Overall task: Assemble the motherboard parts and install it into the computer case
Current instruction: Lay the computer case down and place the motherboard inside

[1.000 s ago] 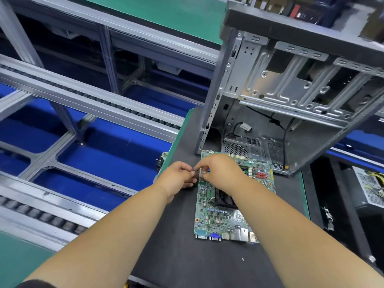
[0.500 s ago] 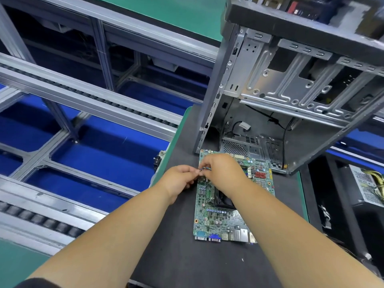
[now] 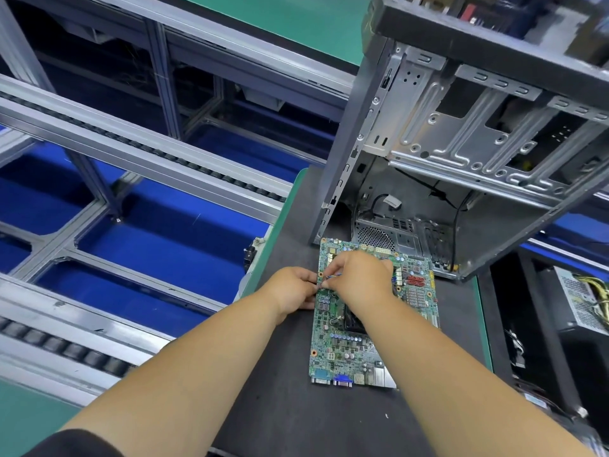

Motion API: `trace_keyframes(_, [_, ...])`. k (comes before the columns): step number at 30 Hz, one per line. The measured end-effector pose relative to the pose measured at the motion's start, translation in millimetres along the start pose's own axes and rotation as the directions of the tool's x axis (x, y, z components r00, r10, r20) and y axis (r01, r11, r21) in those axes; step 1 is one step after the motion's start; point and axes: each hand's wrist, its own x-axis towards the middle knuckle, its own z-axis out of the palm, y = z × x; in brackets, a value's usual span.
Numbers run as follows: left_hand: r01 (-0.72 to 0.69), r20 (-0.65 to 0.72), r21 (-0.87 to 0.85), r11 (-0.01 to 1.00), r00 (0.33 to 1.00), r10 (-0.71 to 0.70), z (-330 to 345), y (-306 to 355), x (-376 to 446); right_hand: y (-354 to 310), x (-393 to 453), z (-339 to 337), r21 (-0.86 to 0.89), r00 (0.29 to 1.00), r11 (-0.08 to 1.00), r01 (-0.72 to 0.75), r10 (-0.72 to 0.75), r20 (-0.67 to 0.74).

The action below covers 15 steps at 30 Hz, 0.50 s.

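A green motherboard (image 3: 349, 354) lies flat on the dark mat (image 3: 290, 417), its port row toward me. Behind it stands the open metal computer case (image 3: 461, 143), its inside facing me with loose black cables. My left hand (image 3: 293, 293) and my right hand (image 3: 361, 278) meet over the board's left edge. Together they pinch a thin bundle of coloured wires (image 3: 329, 279) with a small connector at the fingertips. My right wrist covers most of a black cooler (image 3: 354, 323) in the board's middle.
A roller conveyor frame (image 3: 138, 159) with blue floor beneath runs along the left. The mat's green border (image 3: 286, 206) marks its left edge. A power supply with yellow cables (image 3: 583, 301) sits low at the right, beside dark racks.
Both hands stay pinched together at the board's left edge, shifting only slightly. The view has tilted a little, so the case looms closer.
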Motion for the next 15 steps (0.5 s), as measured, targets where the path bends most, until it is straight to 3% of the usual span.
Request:
trace_keyframes(10, [-0.038, 0.045, -0.084, 0.996, 0.998, 0.042, -6.4, -5.7, -1.0, 2.0, -8.0, 7.1, 0.061, 0.995, 0.998, 0.003, 0.003, -0.104])
trace_keyframes(15, [-0.038, 0.064, -0.11, 0.993, 0.997, 0.045, -7.6, -6.8, -0.2, 2.7, -7.8, 7.2, 0.004, 0.993, 1.0, -0.027, 0.027, -0.113])
